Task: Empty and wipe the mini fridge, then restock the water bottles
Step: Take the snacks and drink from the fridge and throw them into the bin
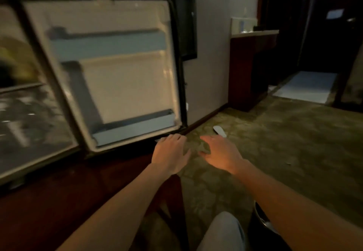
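- The fridge door [117, 70] stands swung wide, filling the 10 to 12 o'clock part of the view; its white moulded liner faces out, with pale blue shelf rails across the top and bottom.
- The door shelves look bare, so emptying seems done or nearly so; the fridge cavity [29, 103] at 9 o'clock is too blurred to tell what it holds.
- No water bottles and no cloth can be made out.
- Left hand [170, 152] lies at centre, fingers straight, tips touching or just under the door's lower corner, holding nothing.
- Right hand [220, 152] hovers just beside it toward 3 o'clock, fingers spread and relaxed, empty, over the carpet [275, 142].
- Judged next: fetch a cloth for wiping, or steady the door by its black rubber seal edge.
- Textures: carpet mottled olive and matted; dark red-brown wooden cabinet [59, 201] glossy below the fridge; door liner smooth hard plastic.
- A small white flat object [220, 131] lies on the carpet just past the right hand; what it is cannot be told.
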Action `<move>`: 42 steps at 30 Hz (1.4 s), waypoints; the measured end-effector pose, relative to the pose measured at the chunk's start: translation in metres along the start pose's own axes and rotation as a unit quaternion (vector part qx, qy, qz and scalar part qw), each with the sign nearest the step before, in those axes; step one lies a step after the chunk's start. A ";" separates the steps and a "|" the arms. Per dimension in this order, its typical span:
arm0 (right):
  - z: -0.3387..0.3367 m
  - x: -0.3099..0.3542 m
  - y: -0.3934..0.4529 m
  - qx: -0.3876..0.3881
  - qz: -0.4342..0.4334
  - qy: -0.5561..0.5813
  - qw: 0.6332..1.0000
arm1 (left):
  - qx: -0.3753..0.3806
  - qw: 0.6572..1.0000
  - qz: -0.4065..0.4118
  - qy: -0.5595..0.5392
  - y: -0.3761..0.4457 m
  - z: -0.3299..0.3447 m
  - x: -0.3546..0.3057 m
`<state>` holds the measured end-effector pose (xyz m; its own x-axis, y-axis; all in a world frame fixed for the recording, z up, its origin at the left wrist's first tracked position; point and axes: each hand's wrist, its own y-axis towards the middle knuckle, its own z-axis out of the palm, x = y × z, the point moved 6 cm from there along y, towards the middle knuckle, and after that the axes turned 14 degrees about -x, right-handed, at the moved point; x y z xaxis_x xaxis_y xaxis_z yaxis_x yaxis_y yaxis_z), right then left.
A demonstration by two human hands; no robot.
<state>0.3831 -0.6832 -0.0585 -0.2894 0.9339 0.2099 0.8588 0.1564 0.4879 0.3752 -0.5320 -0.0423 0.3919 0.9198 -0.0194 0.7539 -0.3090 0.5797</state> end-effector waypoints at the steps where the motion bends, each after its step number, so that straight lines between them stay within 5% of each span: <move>1: -0.005 0.018 0.005 -0.008 -0.012 0.012 1.000 | -0.020 1.000 -0.005 0.009 -0.005 -0.019 0.011; 19: -0.010 0.360 0.057 -0.012 -0.237 0.165 0.957 | -0.110 0.956 -0.178 0.206 -0.155 -0.230 0.258; 42: -0.006 0.524 0.205 -0.118 -0.254 0.261 0.924 | -0.193 0.919 -0.212 0.272 -0.136 -0.339 0.426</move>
<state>0.4052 -0.1635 0.1564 -0.8473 0.4667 0.2535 0.4577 0.3996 0.7943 0.2615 -0.0161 0.1466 -0.2938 0.9551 0.0387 0.4941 0.1171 0.8615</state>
